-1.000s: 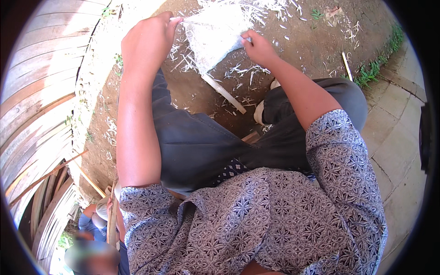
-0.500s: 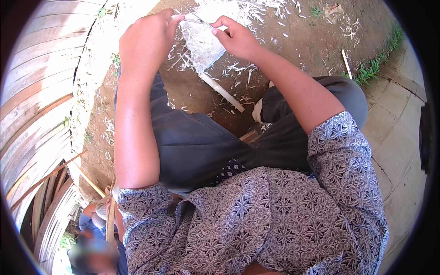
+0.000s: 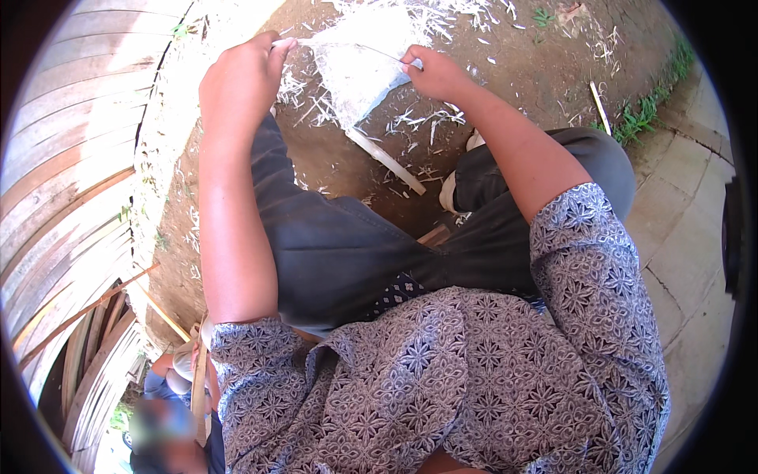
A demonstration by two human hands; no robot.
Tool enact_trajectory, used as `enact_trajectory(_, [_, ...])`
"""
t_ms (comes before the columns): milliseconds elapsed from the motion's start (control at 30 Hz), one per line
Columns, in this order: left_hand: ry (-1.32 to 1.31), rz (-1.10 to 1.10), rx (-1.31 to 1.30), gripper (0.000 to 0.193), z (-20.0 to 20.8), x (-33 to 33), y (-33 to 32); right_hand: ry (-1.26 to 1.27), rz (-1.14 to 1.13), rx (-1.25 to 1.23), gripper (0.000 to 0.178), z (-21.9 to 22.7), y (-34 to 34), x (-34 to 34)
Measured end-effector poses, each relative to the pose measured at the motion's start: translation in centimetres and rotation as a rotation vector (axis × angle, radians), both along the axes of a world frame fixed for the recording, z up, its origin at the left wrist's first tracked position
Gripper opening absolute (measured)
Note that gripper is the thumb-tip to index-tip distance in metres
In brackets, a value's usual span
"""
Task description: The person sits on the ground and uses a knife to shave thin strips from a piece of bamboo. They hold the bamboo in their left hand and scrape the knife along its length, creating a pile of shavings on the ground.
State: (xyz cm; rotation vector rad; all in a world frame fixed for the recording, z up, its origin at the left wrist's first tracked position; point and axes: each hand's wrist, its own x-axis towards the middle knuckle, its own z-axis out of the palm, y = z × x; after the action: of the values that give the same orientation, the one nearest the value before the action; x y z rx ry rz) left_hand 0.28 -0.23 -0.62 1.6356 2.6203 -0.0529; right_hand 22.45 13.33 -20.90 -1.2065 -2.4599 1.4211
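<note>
- Closest in, a patterned shirt [image 3: 474, 363] and dark trousers [image 3: 347, 245] are seen, knees set apart.
- Past those, one end of a thin pale strip [image 3: 314, 43] is pinched in the left hand [image 3: 241, 79], thumb against fingers.
- A thin dark piece [image 3: 384, 54] is pinched in the right hand [image 3: 437, 73]; could be a blade, too small to tell. No idea if it's touching the strip.
- Both are held out over a whitish sheet [image 3: 363, 79], a wood stick [image 3: 387, 160] lying at its lower corner.
- Progress-wise: loads of shavings [image 3: 426, 120] are already scattered around, but the strip is still gripped, so it looks unfinished. How much is left can't be told.
- Half a second ago the right hand was held right by the left; now it's drawn well apart, and more of the sheet is exposed.
- Farther off, another person [image 3: 160, 387] and wooden slats [image 3: 83, 150] are visible.
</note>
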Motion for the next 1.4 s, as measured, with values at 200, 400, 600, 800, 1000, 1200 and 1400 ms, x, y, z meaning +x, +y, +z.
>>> enact_trajectory(200, [-0.014, 0.006, -0.053, 0.037, -0.1, -0.3, 0.0, 0.152, -0.146, -0.272, 0.026, 2.3, -0.2, -0.7])
enact_trajectory(400, [0.001, -0.049, 0.012, 0.036, 0.3, 1.1, 0.4, 0.276, -0.053, -0.121, 0.024, 4.5, -2.5, -5.2])
enact_trajectory(600, [-0.004, -0.094, 0.038, 0.035, 0.4, 1.4, 0.3, 0.108, -0.052, -0.006, 0.021, -1.0, -1.2, -1.7])
enact_trajectory(800, [-0.027, -0.078, 0.007, 0.033, 0.3, 0.6, -0.3, 0.157, -0.156, -0.161, 0.026, 2.4, -1.3, -1.6])
enact_trajectory(1000, [0.012, -0.125, -0.011, 0.029, 0.9, 1.5, 0.0, 0.41, -0.07, -0.35, 0.029, 6.3, -2.3, -4.9])
enact_trajectory(1200, [0.038, -0.141, 0.01, 0.03, 0.5, 1.2, -0.2, 0.272, -0.028, -0.176, 0.027, 2.5, -2.0, -3.3])
enact_trajectory(1400, [0.011, -0.147, 0.02, 0.031, 0.5, 1.1, 0.2, 0.18, -0.052, -0.05, 0.026, -0.6, -1.4, -1.3])
